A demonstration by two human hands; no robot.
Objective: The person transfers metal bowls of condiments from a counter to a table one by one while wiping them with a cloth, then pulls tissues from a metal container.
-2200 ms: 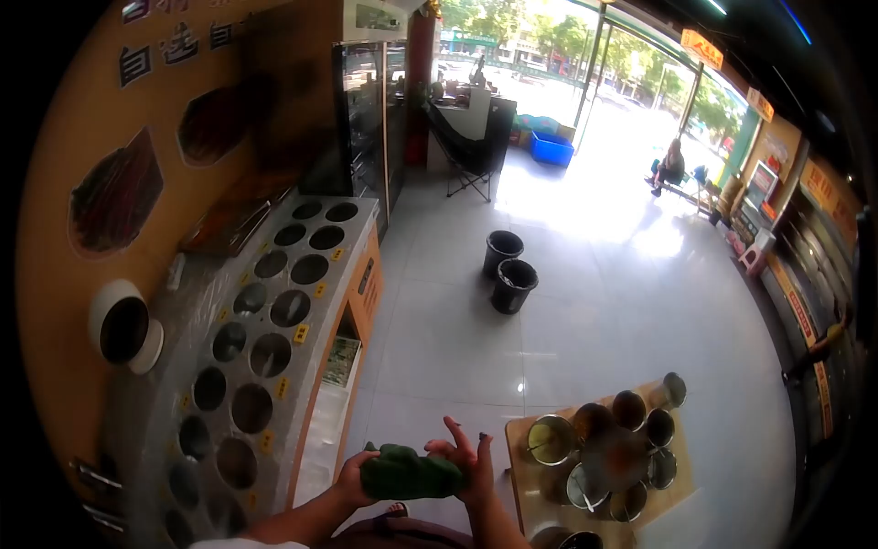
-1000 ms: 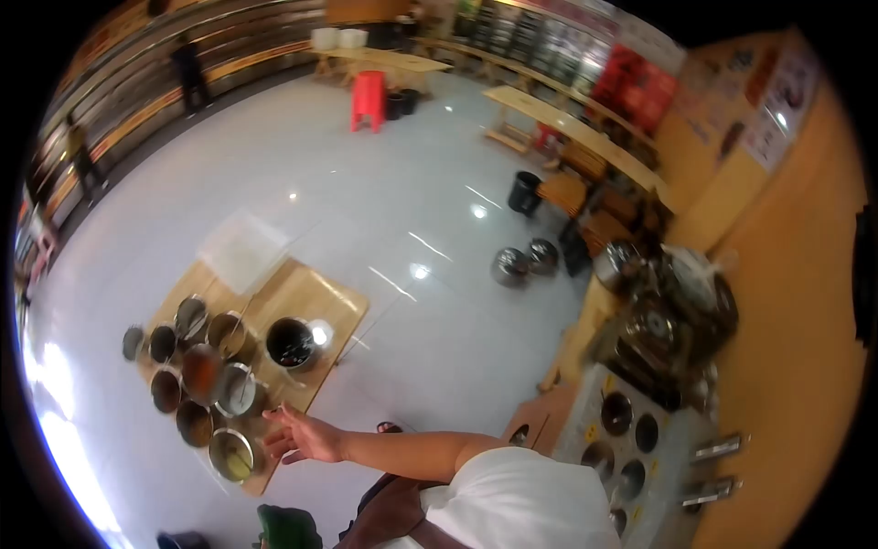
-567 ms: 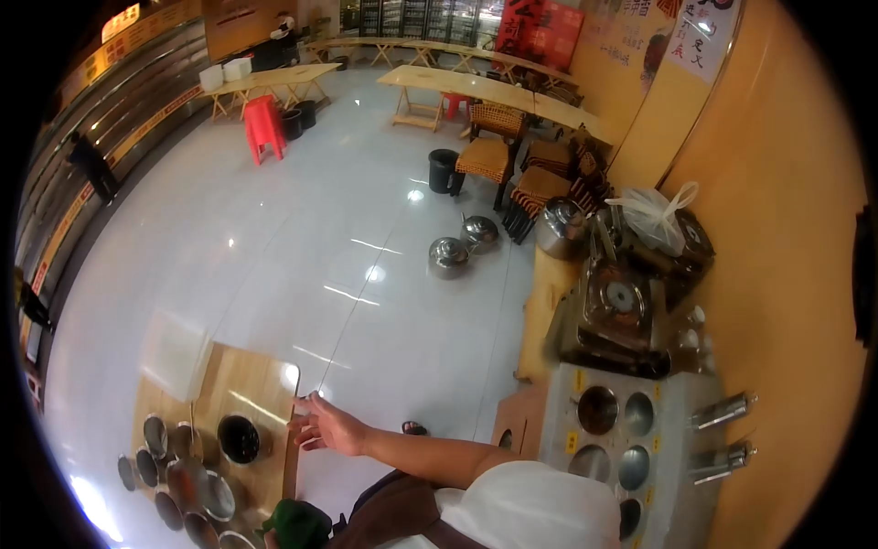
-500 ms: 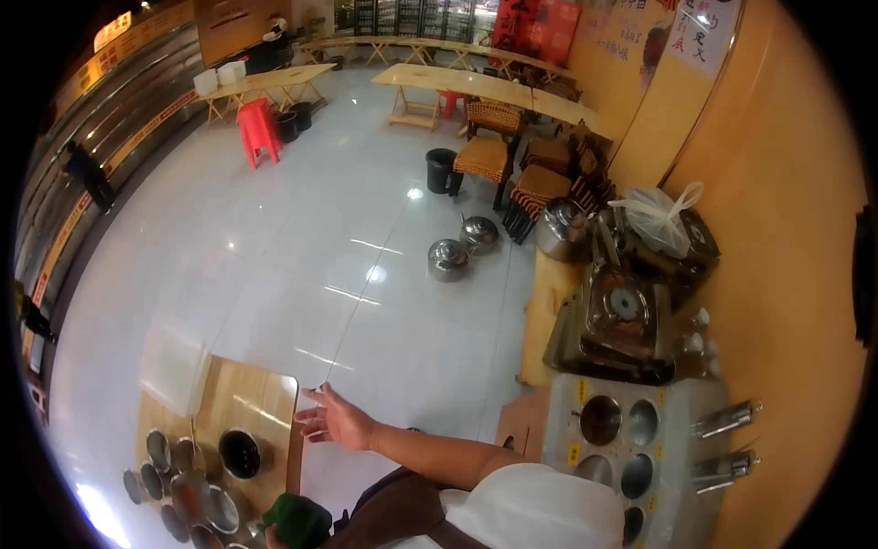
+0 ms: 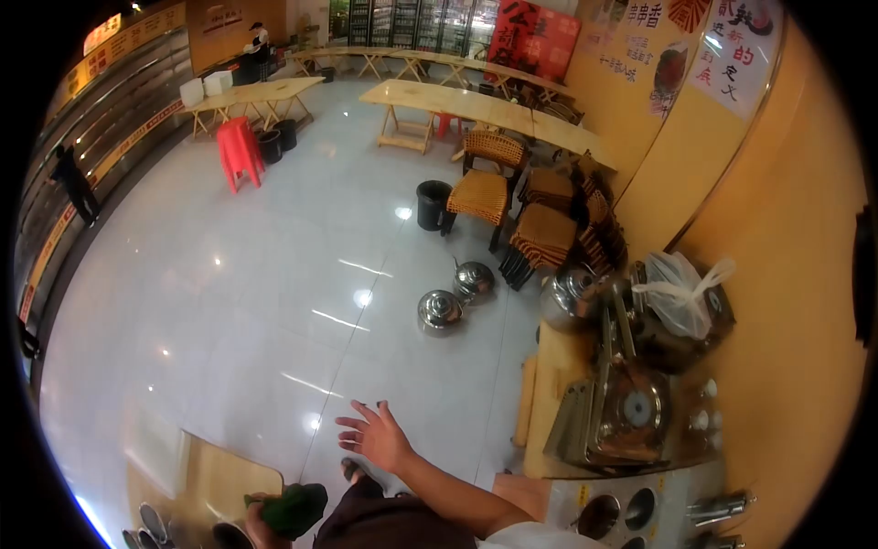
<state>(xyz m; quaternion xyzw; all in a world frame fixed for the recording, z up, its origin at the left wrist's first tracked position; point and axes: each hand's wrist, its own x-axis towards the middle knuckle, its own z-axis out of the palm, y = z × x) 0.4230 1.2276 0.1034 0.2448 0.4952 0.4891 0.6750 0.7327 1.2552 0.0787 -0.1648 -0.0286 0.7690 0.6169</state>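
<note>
My right hand (image 5: 380, 439) is stretched out over the floor with its fingers spread, and nothing is in it. Low in the view, my left hand (image 5: 259, 525) grips a dark green cloth (image 5: 294, 510), bunched up. The cloth hides part of that hand's fingers. Beside it stands a wooden table (image 5: 236, 468), with several metal pots at its near end, among them a round pot (image 5: 153, 522) cut by the lower edge of the view.
Two metal kettles, a nearer one (image 5: 440, 313) and a farther one (image 5: 475, 282), stand on the floor ahead. On the right are a portable gas stove (image 5: 636, 416), a steel counter with round wells (image 5: 672, 489) and stacked wicker chairs (image 5: 546, 229). A black bin (image 5: 433, 204) stands beyond.
My view has shifted, so the table and its pots sit lower. My right hand has moved right, away from the table edge, fingers still spread. The cloth stays in my left hand.
</note>
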